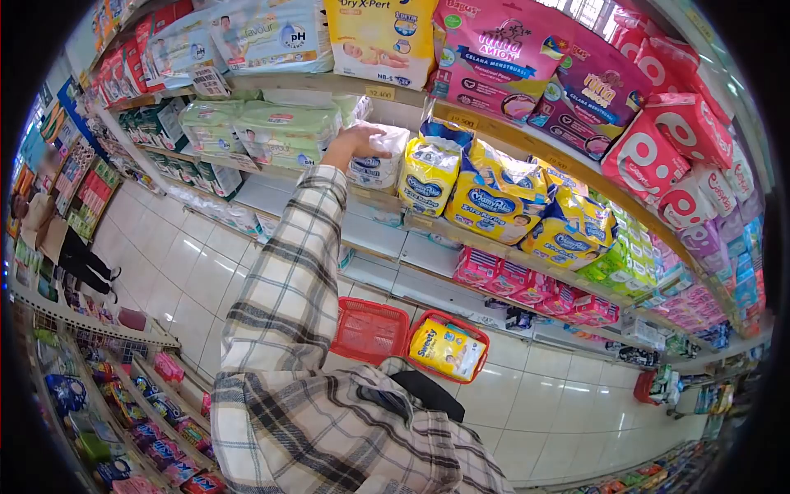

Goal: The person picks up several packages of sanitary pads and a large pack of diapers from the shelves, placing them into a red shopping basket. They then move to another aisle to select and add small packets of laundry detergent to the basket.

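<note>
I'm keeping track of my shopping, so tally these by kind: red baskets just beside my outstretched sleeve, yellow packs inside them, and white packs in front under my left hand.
Red baskets: 2
Yellow pack inside them: 1
White front pack under your left hand: 1
Total: 4

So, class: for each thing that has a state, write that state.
Left hand: bent over the white pack
White pack: upright, partly covered
MamyPoko packs: upright, in a row
Right red basket: holding the Sweety pack
Sweety pack: lying face up
Left red basket: open
</note>
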Action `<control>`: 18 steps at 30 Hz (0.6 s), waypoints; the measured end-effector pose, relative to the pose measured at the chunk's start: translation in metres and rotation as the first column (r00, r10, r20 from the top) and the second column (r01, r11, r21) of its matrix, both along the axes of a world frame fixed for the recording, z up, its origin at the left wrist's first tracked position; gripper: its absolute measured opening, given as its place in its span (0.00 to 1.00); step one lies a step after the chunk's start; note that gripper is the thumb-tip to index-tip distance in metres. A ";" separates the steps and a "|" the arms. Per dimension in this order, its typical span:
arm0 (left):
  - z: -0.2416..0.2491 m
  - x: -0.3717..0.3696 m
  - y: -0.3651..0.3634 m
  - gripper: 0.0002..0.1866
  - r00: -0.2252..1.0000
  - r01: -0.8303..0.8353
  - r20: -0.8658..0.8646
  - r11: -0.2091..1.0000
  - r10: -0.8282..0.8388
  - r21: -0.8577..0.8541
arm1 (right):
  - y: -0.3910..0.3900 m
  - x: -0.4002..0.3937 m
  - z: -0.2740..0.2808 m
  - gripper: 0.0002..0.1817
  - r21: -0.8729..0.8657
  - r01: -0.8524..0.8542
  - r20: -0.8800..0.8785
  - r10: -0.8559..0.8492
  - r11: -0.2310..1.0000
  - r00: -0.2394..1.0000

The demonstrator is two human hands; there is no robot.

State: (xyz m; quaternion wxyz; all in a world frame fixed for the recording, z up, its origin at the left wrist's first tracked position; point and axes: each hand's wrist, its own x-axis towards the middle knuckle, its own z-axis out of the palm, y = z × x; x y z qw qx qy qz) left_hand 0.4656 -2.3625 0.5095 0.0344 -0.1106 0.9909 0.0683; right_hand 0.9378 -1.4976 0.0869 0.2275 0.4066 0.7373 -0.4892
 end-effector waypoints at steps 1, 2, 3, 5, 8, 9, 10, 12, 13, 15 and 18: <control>0.000 -0.002 -0.003 0.45 1.000 0.005 0.019 0.999 -0.006 0.050 | -0.009 0.003 0.010 0.19 -0.041 0.050 -0.004 -0.050 0.998 0.999; 0.006 0.001 0.004 0.44 0.999 0.001 0.047 1.000 -0.002 0.017 | -0.016 0.007 0.015 0.19 -0.082 0.100 -0.008 -0.101 0.992 0.995; -0.002 0.001 0.006 0.44 1.000 0.009 0.001 1.000 -0.009 0.006 | -0.022 0.010 0.020 0.19 -0.122 0.147 -0.012 -0.150 0.982 0.989; -0.017 0.003 0.004 0.43 0.995 0.008 -0.100 1.000 -0.011 -0.023 | -0.020 0.011 0.012 0.19 -0.019 0.026 -0.009 -0.026 0.999 1.000; -0.039 0.013 0.004 0.42 0.975 0.005 -0.220 0.998 -0.017 -0.057 | -0.009 0.016 -0.030 0.20 0.012 -0.012 -0.038 0.012 1.000 0.999; -0.037 0.017 0.005 0.42 0.969 0.005 -0.247 0.999 -0.019 -0.054 | -0.003 0.017 -0.054 0.20 -0.024 0.025 -0.063 -0.027 0.999 0.998; -0.035 0.024 0.007 0.39 0.943 0.027 -0.330 0.999 -0.032 -0.018 | 0.000 0.014 -0.065 0.20 -0.058 0.060 -0.082 -0.065 0.997 0.995; -0.032 0.035 -0.008 0.37 0.854 0.110 -0.518 0.988 -0.039 0.108 | -0.017 -0.005 -0.043 0.20 -0.009 -0.046 -0.026 0.046 0.999 0.999; -0.032 0.040 -0.019 0.35 0.796 0.159 -0.604 0.974 -0.030 0.161 | -0.023 -0.013 -0.036 0.19 0.013 -0.100 0.005 0.100 0.995 0.995; -0.020 0.058 -0.036 0.33 0.667 -0.016 -0.743 0.998 0.050 0.052 | -0.031 -0.032 -0.036 0.20 0.008 -0.208 -0.035 0.208 0.978 0.977; -0.012 0.091 -0.057 0.35 0.665 -0.379 -0.702 0.925 0.253 -0.026 | -0.034 -0.041 -0.018 0.22 -0.090 -0.183 -0.061 0.178 0.979 0.982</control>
